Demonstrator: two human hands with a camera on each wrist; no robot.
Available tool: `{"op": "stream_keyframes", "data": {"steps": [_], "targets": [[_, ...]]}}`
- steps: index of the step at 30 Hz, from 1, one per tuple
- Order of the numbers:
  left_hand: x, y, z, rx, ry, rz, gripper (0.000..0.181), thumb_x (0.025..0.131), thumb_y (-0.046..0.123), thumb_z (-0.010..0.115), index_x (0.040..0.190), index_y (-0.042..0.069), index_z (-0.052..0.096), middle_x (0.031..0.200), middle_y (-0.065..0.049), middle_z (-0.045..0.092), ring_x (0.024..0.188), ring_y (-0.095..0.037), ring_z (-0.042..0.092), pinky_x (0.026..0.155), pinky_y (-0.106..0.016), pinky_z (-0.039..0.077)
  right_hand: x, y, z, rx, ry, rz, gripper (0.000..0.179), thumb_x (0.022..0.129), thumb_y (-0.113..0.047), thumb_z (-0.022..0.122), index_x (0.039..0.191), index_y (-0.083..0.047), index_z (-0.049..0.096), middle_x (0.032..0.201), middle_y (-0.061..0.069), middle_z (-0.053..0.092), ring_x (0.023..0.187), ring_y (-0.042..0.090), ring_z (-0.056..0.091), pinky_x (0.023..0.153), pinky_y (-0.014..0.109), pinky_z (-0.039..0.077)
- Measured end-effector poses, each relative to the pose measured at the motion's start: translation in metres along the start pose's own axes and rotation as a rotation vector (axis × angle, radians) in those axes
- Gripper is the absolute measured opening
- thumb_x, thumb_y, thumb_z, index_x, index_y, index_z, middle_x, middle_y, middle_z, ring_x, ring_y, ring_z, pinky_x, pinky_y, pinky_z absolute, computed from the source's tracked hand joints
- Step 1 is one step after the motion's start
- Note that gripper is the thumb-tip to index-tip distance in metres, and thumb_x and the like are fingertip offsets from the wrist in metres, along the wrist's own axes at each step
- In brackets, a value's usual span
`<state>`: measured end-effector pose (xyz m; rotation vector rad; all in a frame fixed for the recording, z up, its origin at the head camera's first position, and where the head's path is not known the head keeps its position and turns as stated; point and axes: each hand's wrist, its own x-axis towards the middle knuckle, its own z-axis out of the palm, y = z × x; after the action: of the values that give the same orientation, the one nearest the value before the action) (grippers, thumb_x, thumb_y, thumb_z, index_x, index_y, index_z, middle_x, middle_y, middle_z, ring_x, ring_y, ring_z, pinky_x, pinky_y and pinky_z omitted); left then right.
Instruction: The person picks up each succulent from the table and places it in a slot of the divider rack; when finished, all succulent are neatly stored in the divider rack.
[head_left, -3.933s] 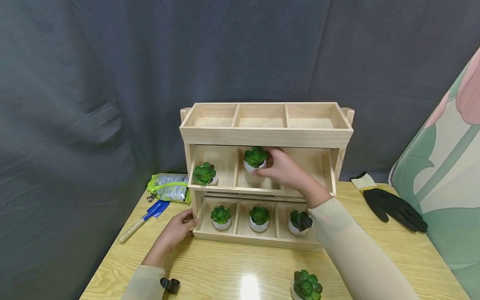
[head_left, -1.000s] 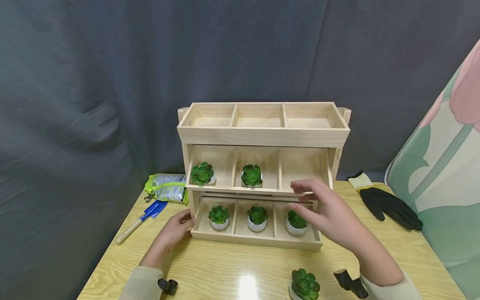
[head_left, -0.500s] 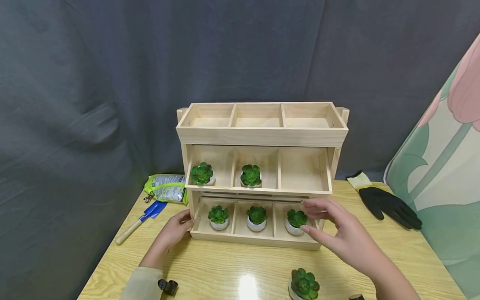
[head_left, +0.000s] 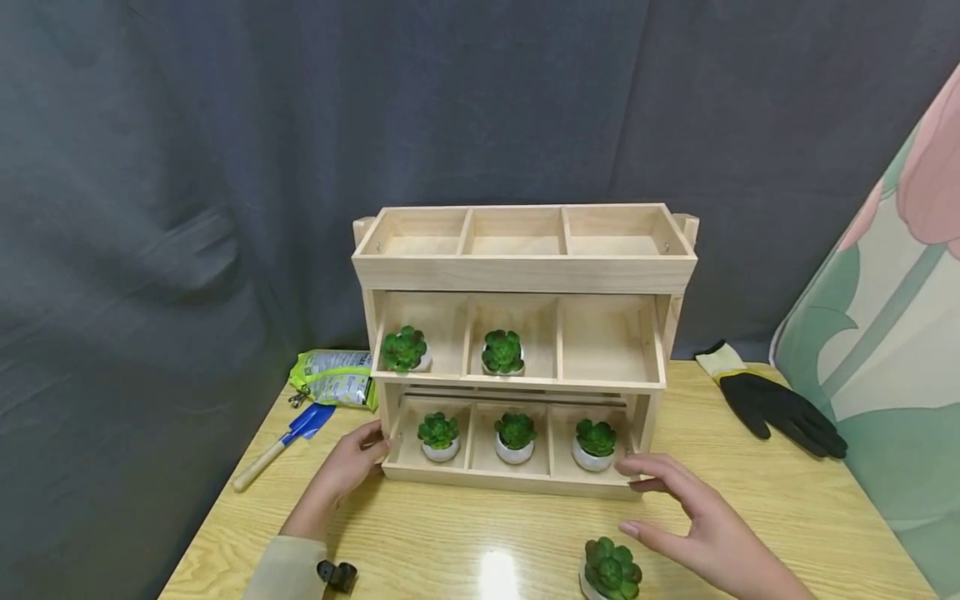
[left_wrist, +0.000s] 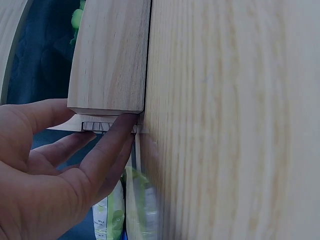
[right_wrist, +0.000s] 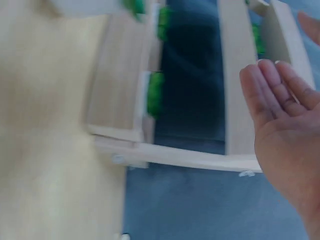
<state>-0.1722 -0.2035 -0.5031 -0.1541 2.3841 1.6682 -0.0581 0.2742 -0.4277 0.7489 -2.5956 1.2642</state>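
My left hand [head_left: 349, 468] grips the lower left end of a three-tier wooden plant stand [head_left: 525, 273]. In the left wrist view, thumb and fingers sit on either side of the bottom box's end [left_wrist: 107, 60]. Parted and holding nothing, the fingers of my right hand [head_left: 693, 523] hover over the table, up and right of a loose potted succulent [head_left: 612, 568]. Three potted succulents fill the bottom tier, one per compartment, the right one [head_left: 595, 442] closest to this hand. The middle tier has a left succulent [head_left: 406, 348] and a centre succulent [head_left: 503, 352].
A green-and-grey bag [head_left: 334, 377] lies left of the stand, with a blue trowel [head_left: 283, 446] in front of it. A black work glove [head_left: 780, 410] rests on the table [head_left: 450, 537] at the right. A dark curtain [head_left: 487, 100] hangs behind.
My right hand has let go of the succulent in the middle tier's centre compartment. It has come down and toward the front, near the loose succulent. The left hand stays in place.
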Motion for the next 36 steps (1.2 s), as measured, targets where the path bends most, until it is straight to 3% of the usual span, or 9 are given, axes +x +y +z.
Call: {"op": "stream_keyframes", "data": {"steps": [4, 8, 14, 21, 24, 26, 28, 31, 36], "targets": [[0.0, -0.001, 0.0, -0.015, -0.001, 0.003, 0.057, 0.111, 0.013, 0.056, 0.163, -0.001, 0.038, 0.162, -0.033, 0.045, 0.146, -0.054, 0.051, 0.108, -0.058, 0.06, -0.012, 0.017, 0.007, 0.064, -0.079, -0.01, 0.066, 0.09, -0.014, 0.086, 0.149, -0.021, 0.057, 0.142, -0.005, 0.063, 0.122, -0.004, 0.064, 0.096, 0.017, 0.06], [0.002, -0.002, 0.001, -0.037, 0.001, 0.011, 0.056, 0.11, 0.011, 0.055, 0.162, -0.002, 0.039, 0.159, -0.034, 0.047, 0.144, -0.054, 0.053, 0.107, -0.057, 0.061, -0.02, 0.036, 0.012, 0.206, -0.176, -0.037, 0.067, 0.092, -0.008, 0.084, 0.151, -0.008, 0.053, 0.149, 0.0, 0.059, 0.13, -0.009, 0.057, 0.101, 0.019, 0.06], [0.004, -0.004, 0.002, -0.035, 0.014, 0.0, 0.055, 0.11, 0.011, 0.056, 0.162, -0.001, 0.041, 0.16, -0.033, 0.048, 0.144, -0.052, 0.053, 0.107, -0.055, 0.061, -0.029, 0.057, 0.011, 0.439, -0.372, 0.15, 0.069, 0.098, -0.009, 0.076, 0.158, -0.003, 0.042, 0.156, -0.018, 0.05, 0.136, -0.012, 0.05, 0.108, 0.016, 0.055], [0.002, -0.003, 0.0, -0.022, 0.013, -0.001, 0.056, 0.11, 0.011, 0.055, 0.163, 0.0, 0.04, 0.159, -0.032, 0.049, 0.143, -0.053, 0.054, 0.106, -0.055, 0.062, -0.034, 0.074, 0.014, 0.621, -0.561, 0.288, 0.073, 0.102, -0.006, 0.07, 0.163, -0.003, 0.03, 0.158, -0.022, 0.043, 0.14, -0.014, 0.044, 0.111, 0.015, 0.047], [0.003, -0.001, 0.0, -0.014, 0.011, 0.0, 0.056, 0.11, 0.012, 0.055, 0.163, 0.0, 0.04, 0.158, -0.032, 0.05, 0.143, -0.052, 0.054, 0.106, -0.055, 0.062, -0.034, 0.077, 0.015, 0.6, -0.614, 0.316, 0.075, 0.101, -0.007, 0.072, 0.163, -0.007, 0.029, 0.163, -0.011, 0.044, 0.139, -0.01, 0.049, 0.119, 0.038, 0.048], [0.003, -0.001, 0.0, -0.009, 0.01, -0.001, 0.056, 0.111, 0.012, 0.055, 0.163, 0.0, 0.04, 0.158, -0.031, 0.05, 0.144, -0.052, 0.054, 0.106, -0.055, 0.062, -0.033, 0.076, 0.017, 0.558, -0.63, 0.324, 0.077, 0.1, -0.009, 0.074, 0.162, -0.008, 0.029, 0.165, 0.002, 0.044, 0.138, -0.006, 0.053, 0.12, 0.056, 0.045], [0.003, -0.001, 0.0, -0.003, 0.009, -0.002, 0.056, 0.111, 0.012, 0.055, 0.163, 0.0, 0.04, 0.158, -0.031, 0.05, 0.144, -0.052, 0.054, 0.106, -0.055, 0.062, -0.032, 0.075, 0.018, 0.53, -0.636, 0.326, 0.077, 0.099, -0.009, 0.075, 0.162, -0.009, 0.03, 0.164, 0.015, 0.043, 0.137, -0.003, 0.055, 0.117, 0.065, 0.043], [0.002, -0.001, -0.001, 0.004, 0.009, -0.005, 0.056, 0.111, 0.014, 0.056, 0.163, 0.001, 0.041, 0.159, -0.031, 0.05, 0.144, -0.052, 0.054, 0.106, -0.054, 0.062, -0.031, 0.074, 0.021, 0.524, -0.634, 0.312, 0.078, 0.098, -0.01, 0.077, 0.161, -0.007, 0.031, 0.163, 0.024, 0.043, 0.136, 0.001, 0.057, 0.117, 0.052, 0.044], [0.001, -0.001, 0.0, 0.005, 0.009, -0.005, 0.056, 0.111, 0.014, 0.056, 0.163, 0.001, 0.041, 0.16, -0.031, 0.048, 0.144, -0.052, 0.054, 0.105, -0.054, 0.063, -0.03, 0.075, 0.024, 0.546, -0.63, 0.299, 0.079, 0.097, -0.011, 0.079, 0.161, -0.005, 0.033, 0.161, 0.021, 0.046, 0.136, 0.001, 0.056, 0.109, 0.018, 0.042]]}}
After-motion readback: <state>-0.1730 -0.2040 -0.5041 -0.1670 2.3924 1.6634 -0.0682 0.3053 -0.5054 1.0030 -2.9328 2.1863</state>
